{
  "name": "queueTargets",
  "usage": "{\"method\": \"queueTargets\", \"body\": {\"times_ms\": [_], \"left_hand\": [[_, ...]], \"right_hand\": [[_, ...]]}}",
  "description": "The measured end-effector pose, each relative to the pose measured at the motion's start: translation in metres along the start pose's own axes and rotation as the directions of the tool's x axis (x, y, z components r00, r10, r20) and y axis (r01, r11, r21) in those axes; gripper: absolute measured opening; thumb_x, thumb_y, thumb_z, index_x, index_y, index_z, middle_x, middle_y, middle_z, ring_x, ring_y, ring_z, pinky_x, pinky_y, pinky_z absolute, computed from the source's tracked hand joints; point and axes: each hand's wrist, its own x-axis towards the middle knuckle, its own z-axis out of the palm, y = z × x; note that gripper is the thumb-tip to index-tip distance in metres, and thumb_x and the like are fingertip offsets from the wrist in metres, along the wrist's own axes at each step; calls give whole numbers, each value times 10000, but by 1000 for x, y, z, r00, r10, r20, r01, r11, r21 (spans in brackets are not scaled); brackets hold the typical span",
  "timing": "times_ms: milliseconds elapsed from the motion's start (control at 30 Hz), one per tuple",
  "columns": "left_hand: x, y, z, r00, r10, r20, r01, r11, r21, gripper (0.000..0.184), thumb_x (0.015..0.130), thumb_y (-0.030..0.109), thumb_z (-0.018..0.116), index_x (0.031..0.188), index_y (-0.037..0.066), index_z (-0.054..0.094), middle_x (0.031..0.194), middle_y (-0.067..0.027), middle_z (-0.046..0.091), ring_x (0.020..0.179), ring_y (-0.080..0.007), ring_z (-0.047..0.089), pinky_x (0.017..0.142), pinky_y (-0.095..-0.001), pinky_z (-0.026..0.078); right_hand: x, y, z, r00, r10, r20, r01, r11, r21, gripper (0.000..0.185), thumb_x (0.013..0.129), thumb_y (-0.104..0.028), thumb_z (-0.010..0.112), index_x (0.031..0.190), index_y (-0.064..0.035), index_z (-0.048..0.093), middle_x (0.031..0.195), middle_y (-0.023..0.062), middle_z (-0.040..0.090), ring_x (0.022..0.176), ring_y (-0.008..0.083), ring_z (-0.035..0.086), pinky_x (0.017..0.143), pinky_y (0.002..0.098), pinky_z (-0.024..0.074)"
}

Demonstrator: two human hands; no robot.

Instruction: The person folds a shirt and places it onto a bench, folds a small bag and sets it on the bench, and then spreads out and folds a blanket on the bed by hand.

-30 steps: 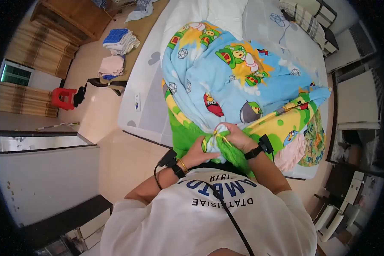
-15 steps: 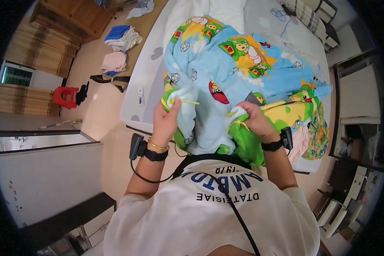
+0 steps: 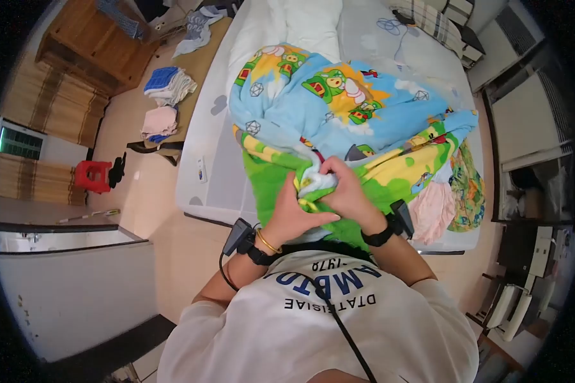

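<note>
A fleecy cartoon-print blanket [image 3: 338,96], light blue with green and yellow borders, lies rumpled across the near part of the bed. Its front edge is gathered up close to my body. My left hand [image 3: 294,214] is closed on a bunched piece of that edge, with the thumb stretched toward the right. Pressed against the same bunch from the other side, my right hand [image 3: 347,189] grips the white and green folds. The two hands almost meet, and some fingertips are hidden in the cloth.
The bed [image 3: 201,140] carries a white quilt [image 3: 300,25], a pink cloth [image 3: 433,214] and a leafy-print cloth [image 3: 469,191]. A small white remote-like object [image 3: 201,170] lies at its left edge. Folded clothes [image 3: 160,121] rest on a bench; a red stool [image 3: 94,176] stands on the floor.
My hands, held apart before, have come together at the middle and joined two gathered parts of the blanket's edge. More of the green border now shows on the left.
</note>
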Motion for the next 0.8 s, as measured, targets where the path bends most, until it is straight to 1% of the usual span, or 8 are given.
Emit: {"method": "queueTargets", "body": {"times_ms": [67, 267, 367, 467, 533, 633, 733, 800], "left_hand": [[-1, -24, 10, 996, -24, -85, 36, 990, 138, 1069, 590, 349, 961, 1344, -129, 374, 1244, -226, 556, 1157, -238, 555, 969, -362, 477], [7, -32, 1, 992, -121, -34, 124, 987, 101, 840, 655, 230, 927, 1289, -84, 473, 1135, -141, 637, 1026, -186, 619, 896, -336, 511], [-2, 2, -28, 999, 5, -53, 6, 978, 211, 673, 677, 147, 887, 1236, -21, 552, 1049, -86, 667, 951, -166, 634, 844, -320, 523], [-31, 72, -85, 982, 183, -40, -156, 917, 367, 452, 698, 179, 847, 1059, 6, 638, 918, -56, 676, 833, -164, 646, 760, -324, 524], [-71, 98, -132, 925, 235, -299, -86, 896, 436, 368, 760, 233, 742, 1029, -3, 655, 895, -86, 672, 807, -199, 651, 751, -353, 531], [-161, 100, -247, 668, 119, -735, -323, 935, -143, 334, 931, 252, 501, 1041, -23, 655, 948, -143, 659, 803, -236, 638, 766, -395, 536], [-208, 131, -275, 334, 407, -850, -220, 911, 350, 356, 911, 258, 524, 1089, -32, 628, 1003, -148, 645, 865, -246, 630, 808, -396, 524], [-219, 148, -284, 260, 492, -831, -139, 870, 472, 381, 898, 263, 540, 1121, -38, 610, 1040, -151, 635, 906, -252, 624, 837, -397, 516]], "right_hand": [[-4, 3, -4, 997, 19, 73, -21, 999, 29, 449, 600, -12, 787, 955, -46, 515, 915, 74, 533, 895, 199, 540, 820, 299, 444], [-1, 22, -39, 861, -4, 508, -186, 928, 323, 410, 769, 32, 708, 1145, -48, 568, 1069, -1, 550, 1051, 107, 510, 954, 266, 401], [10, 20, -69, 904, -3, 427, -259, 792, 553, 438, 801, 5, 688, 1219, -49, 567, 1151, 14, 583, 1096, 116, 531, 964, 281, 424], [22, 58, -120, 958, 237, -161, -240, 971, -4, 337, 874, -159, 675, 1191, -62, 621, 1149, 90, 646, 1104, 203, 592, 934, 392, 467], [28, 96, -164, 923, 37, -384, -281, 747, -602, 360, 921, -352, 587, 1126, -71, 683, 1148, 140, 668, 1112, 299, 600, 929, 459, 455], [35, 94, -202, 792, 452, -409, -590, 400, -701, 447, 917, -472, 492, 1061, -123, 732, 1149, 149, 679, 1098, 353, 610, 928, 485, 452], [20, 146, -213, 672, 622, -402, -518, 7, -855, 431, 830, -502, 558, 1001, -155, 749, 1124, 130, 700, 1091, 332, 644, 915, 472, 497], [-10, 184, -219, 561, 817, -135, -413, 134, -901, 519, 744, -483, 660, 1065, -80, 717, 1143, 157, 692, 1099, 360, 642, 905, 450, 518]]}}
